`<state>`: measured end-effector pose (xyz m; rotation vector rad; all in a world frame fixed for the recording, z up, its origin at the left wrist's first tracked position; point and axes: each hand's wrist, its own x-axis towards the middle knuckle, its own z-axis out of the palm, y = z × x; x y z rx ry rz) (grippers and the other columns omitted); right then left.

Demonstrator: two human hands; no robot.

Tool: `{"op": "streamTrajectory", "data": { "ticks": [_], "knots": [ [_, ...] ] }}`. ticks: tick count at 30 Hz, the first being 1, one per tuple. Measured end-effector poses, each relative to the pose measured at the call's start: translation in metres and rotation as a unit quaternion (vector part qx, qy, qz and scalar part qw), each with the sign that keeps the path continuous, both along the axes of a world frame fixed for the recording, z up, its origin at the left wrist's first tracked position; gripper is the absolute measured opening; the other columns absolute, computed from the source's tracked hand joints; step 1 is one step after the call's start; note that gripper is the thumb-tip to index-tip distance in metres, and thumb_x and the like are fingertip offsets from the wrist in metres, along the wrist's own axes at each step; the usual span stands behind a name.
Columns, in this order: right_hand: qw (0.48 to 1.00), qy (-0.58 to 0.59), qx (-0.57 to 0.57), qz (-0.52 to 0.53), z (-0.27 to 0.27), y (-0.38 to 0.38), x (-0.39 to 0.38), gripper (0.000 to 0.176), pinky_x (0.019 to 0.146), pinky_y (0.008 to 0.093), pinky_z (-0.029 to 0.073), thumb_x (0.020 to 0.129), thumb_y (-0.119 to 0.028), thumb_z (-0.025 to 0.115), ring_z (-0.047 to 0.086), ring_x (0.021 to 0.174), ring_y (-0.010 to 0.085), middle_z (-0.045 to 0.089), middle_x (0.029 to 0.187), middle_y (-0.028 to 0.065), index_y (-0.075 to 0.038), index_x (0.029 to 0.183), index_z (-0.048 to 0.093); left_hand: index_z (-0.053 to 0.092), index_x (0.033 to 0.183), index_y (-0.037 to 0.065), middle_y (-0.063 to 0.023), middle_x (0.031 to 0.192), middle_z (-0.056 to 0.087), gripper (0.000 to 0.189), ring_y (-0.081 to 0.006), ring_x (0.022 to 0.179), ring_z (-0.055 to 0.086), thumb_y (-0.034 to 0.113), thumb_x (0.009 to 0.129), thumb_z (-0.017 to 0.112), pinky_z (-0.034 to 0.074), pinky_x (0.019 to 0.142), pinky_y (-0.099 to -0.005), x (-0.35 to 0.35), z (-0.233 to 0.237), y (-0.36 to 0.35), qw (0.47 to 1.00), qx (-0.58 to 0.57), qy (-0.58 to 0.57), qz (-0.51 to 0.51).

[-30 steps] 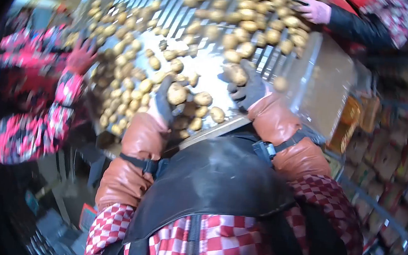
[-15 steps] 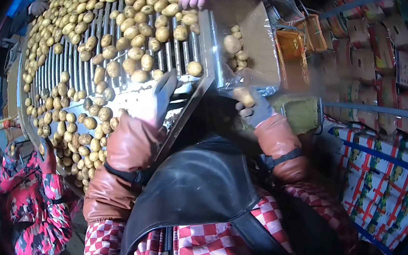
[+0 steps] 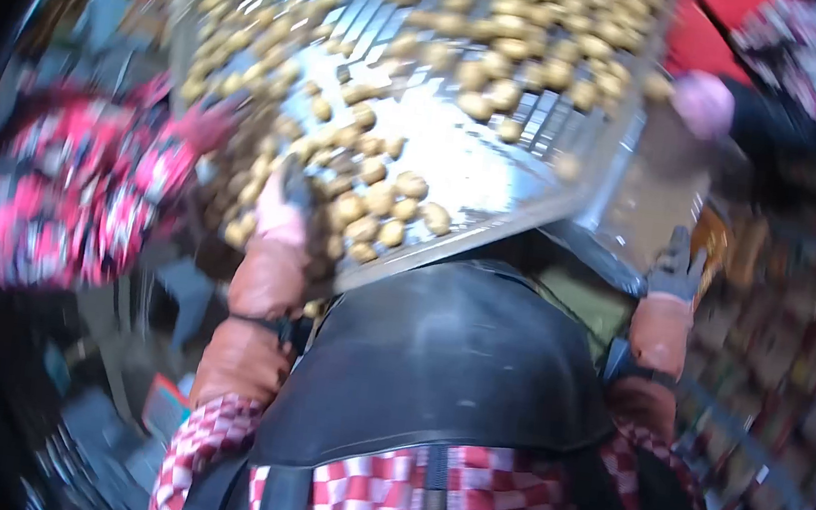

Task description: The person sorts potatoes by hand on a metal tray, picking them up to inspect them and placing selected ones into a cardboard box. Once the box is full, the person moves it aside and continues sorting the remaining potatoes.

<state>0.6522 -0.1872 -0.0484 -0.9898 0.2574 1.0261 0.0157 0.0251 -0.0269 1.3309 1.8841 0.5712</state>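
My left hand (image 3: pixel 286 199), in a grey and pink glove, is among the potatoes (image 3: pixel 371 200) at the near left part of the metal sorting table (image 3: pixel 459 160). Motion blurs its fingers. My right hand (image 3: pixel 676 268), in a grey glove, rests at the near right corner of the plastic-lined cardboard box (image 3: pixel 656 198). Its fingers are spread apart and no potato shows in them. The inside of the box is blurred.
A co-worker's pink glove (image 3: pixel 702 104) is beside the far end of the box, close to a potato (image 3: pixel 658 87). Another person in a pink patterned jacket (image 3: pixel 64 186) reaches in from the left. An orange crate (image 3: pixel 714 248) stands right of the box.
The view has swung, shifting the table and box. The potato is gone from my right hand, which has moved to the box's edge. My left hand has moved left into the potatoes.
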Motion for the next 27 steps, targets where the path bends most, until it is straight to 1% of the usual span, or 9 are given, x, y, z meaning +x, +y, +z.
{"op": "streamTrajectory", "data": {
  "ticks": [2,5,8,16,19,22,24,26,27],
  "knots": [
    [0.99,0.02,0.032,0.136,-0.001,0.05,-0.027,0.06,0.051,0.0212,0.046,0.102,-0.052,0.045,0.063,0.083,0.0123,0.059,0.133,0.0068,-0.012,0.147,0.045,0.053,0.141,0.013,-0.0176,0.142,0.053,0.057,-0.0349,0.136,0.045,0.031,0.09,0.069,0.034,0.114,-0.0448,-0.018,-0.028,-0.002,0.95,0.182,0.242,-0.078],
    [0.948,-0.013,-0.016,0.318,0.037,0.113,-0.094,0.055,0.052,0.0211,0.045,0.103,-0.046,0.047,0.057,0.077,0.0121,0.06,0.128,0.0066,-0.013,0.146,0.047,0.055,0.139,0.019,-0.0195,0.149,0.044,0.059,-0.0413,0.138,0.04,0.041,0.087,0.07,0.029,0.116,-0.051,-0.003,-0.02,-0.05,0.916,0.099,0.348,-0.171],
    [0.94,-0.086,-0.054,0.325,0.039,0.142,-0.134,0.053,0.055,0.022,0.043,0.103,-0.043,0.049,0.054,0.075,0.0112,0.061,0.116,0.0059,-0.012,0.147,0.046,0.066,0.126,0.02,-0.0183,0.145,0.047,0.046,-0.0401,0.135,0.042,0.038,0.085,0.072,0.034,0.113,-0.0506,-0.028,-0.009,-0.091,0.97,0.078,0.213,-0.084],
    [0.708,-0.172,-0.03,0.684,0.026,0.233,-0.282,0.048,0.072,0.029,0.054,0.095,-0.025,0.064,0.066,0.084,0.0175,0.068,0.096,0.0092,-0.011,0.14,0.053,0.069,0.114,0.014,-0.0167,0.137,0.053,0.031,-0.0381,0.129,0.048,0.025,0.085,0.071,0.039,0.109,-0.045,-0.038,-0.019,-0.139,0.98,0.072,0.186,-0.019],
    [0.333,-0.596,0.019,0.73,0.097,0.247,-0.38,0.035,0.089,0.0391,0.053,0.097,-0.024,0.056,0.067,0.104,0.033,0.068,0.103,0.019,-0.011,0.129,0.059,0.067,0.116,0.011,-0.0193,0.138,0.052,0.031,-0.0377,0.129,0.048,0.018,0.086,0.068,0.039,0.109,-0.0439,-0.046,-0.024,-0.14,0.984,0.099,0.143,-0.042],
    [0.175,-0.716,0.103,0.668,0.026,0.254,-0.425,0.033,0.093,0.0414,0.05,0.093,-0.019,0.059,0.063,0.11,0.036,0.065,0.109,0.0166,-0.015,0.126,0.062,0.067,0.116,0.01,-0.0195,0.138,0.052,0.031,-0.0379,0.13,0.047,0.018,0.086,0.068,0.039,0.109,-0.0431,-0.044,-0.03,-0.14,0.982,0.111,0.148,-0.034],
    [0.169,-0.724,0.131,0.656,0.018,0.255,-0.432,0.034,0.09,0.0398,0.051,0.092,-0.018,0.063,0.064,0.107,0.0333,0.063,0.113,0.0153,-0.014,0.126,0.062,0.067,0.116,0.01,-0.0199,0.137,0.052,0.031,-0.0383,0.129,0.047,0.017,0.086,0.068,0.039,0.109,-0.0432,-0.044,-0.029,-0.142,0.981,0.12,0.147,-0.035],
    [0.308,-0.633,0.081,0.706,0.013,0.268,-0.43,0.03,0.089,0.0459,0.053,0.091,-0.025,0.059,0.065,0.104,0.037,0.065,0.119,0.0146,-0.015,0.119,0.065,0.067,0.117,0.01,-0.02,0.137,0.053,0.033,-0.038,0.129,0.048,0.017,0.085,0.068,0.039,0.109,-0.0425,-0.044,-0.025,-0.146,0.988,0.099,0.116,-0.009],
    [0.467,-0.489,0.057,0.735,0.001,0.274,-0.422,0.036,0.083,0.0392,0.054,0.091,-0.025,0.061,0.066,0.094,0.0301,0.065,0.114,0.0134,-0.009,0.123,0.062,0.067,0.117,0.01,-0.02,0.137,0.053,0.033,-0.038,0.129,0.048,0.017,0.085,0.068,0.039,0.109,-0.0425,-0.045,-0.023,-0.148,0.989,0.098,0.114,-0.011]
  ]
}}
